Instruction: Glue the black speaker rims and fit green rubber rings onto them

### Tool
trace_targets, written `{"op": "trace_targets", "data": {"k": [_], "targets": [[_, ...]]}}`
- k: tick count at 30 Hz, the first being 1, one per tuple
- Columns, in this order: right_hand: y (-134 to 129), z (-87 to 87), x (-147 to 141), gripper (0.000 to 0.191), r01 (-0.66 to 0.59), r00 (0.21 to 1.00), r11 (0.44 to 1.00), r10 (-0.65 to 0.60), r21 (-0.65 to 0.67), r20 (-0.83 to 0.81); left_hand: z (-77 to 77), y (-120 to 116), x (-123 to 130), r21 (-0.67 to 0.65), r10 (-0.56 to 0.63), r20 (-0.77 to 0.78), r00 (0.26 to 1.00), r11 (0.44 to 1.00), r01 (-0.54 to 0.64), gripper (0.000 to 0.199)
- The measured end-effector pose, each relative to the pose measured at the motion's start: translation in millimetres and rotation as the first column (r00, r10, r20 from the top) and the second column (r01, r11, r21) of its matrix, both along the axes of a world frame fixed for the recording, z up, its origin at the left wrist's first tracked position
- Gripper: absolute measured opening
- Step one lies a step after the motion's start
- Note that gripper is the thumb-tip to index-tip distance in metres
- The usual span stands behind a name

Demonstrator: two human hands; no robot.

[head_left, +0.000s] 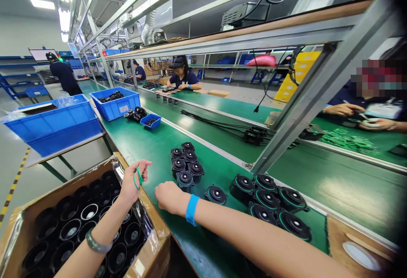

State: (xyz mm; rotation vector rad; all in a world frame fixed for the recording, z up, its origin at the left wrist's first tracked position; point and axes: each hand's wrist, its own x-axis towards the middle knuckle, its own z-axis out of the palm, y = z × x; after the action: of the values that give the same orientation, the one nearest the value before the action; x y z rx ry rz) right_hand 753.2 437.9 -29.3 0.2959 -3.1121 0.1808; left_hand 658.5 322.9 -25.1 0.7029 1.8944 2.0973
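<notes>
My left hand (131,181) is raised over the near edge of the bench beside the carton, fingers curled, with thin green rubber rings (138,178) looped in it. Close by on the right, my right hand (171,197) is closed low over the green bench top, and whatever its fingers may hold is hidden. Past it stands a group of black round housings (185,179) with pale centre pins. A single black housing (216,195) sits beside my right wrist. Further right, several more black housings (266,199) carry green rings around their tops.
An open carton (149,223) of black cup-shaped parts stands at the left. Blue bins (116,104) and a small blue tray (150,121) lie farther along the bench. A metal post (295,104) rises at right. Co-workers sit across the line; black cables (216,125) lie beyond the rail.
</notes>
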Motion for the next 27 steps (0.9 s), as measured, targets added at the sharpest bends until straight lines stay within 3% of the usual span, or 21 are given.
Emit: {"op": "trace_targets", "data": {"k": [3, 6, 10, 13, 16, 19, 23, 27], "targets": [[39.9, 25.7, 13.6, 0.006, 0.224, 0.973, 0.959, -0.229, -0.173, -0.012, -0.4, 15.1, 1.3, -0.066, -0.060, -0.110, 0.992, 0.996, 0.053, 0.049], [92.4, 40.0, 23.1, 0.013, 0.411, 0.905, 0.847, -0.423, -0.337, 0.043, -3.0, 37.5, 6.2, -0.195, -0.211, -0.255, 0.943, 0.967, 0.164, 0.045], [140.4, 27.4, 26.5, 0.024, 0.577, 0.811, 0.698, -0.553, -0.425, 0.192, -8.0, 69.1, 16.5, -0.394, -0.421, -0.455, 0.785, 0.885, 0.247, 0.027], [151.7, 13.0, 25.7, 0.025, 0.629, 0.768, 0.644, -0.602, -0.436, 0.218, -10.7, 83.6, 21.3, -0.537, -0.516, -0.533, 0.671, 0.819, 0.203, 0.023], [152.7, 8.7, 27.3, 0.024, 0.617, 0.772, 0.652, -0.611, -0.441, 0.175, -11.0, 89.8, 22.8, -0.653, -0.593, -0.553, 0.586, 0.745, 0.137, 0.032], [151.2, 10.3, 33.8, 0.015, 0.556, 0.806, 0.712, -0.589, -0.430, 0.067, -9.1, 92.8, 23.4, -0.722, -0.644, -0.552, 0.530, 0.687, 0.083, 0.038], [150.2, 8.1, 44.6, 0.035, 0.439, 0.876, 0.815, -0.482, -0.378, -0.024, -6.1, 95.7, 25.2, -0.762, -0.682, -0.545, 0.488, 0.645, 0.052, 0.036], [154.2, 0.9, 48.8, 0.039, 0.371, 0.910, 0.853, -0.413, -0.366, -0.040, -3.8, 96.3, 27.7, -0.781, -0.697, -0.540, 0.472, 0.624, 0.027, 0.037]]}}
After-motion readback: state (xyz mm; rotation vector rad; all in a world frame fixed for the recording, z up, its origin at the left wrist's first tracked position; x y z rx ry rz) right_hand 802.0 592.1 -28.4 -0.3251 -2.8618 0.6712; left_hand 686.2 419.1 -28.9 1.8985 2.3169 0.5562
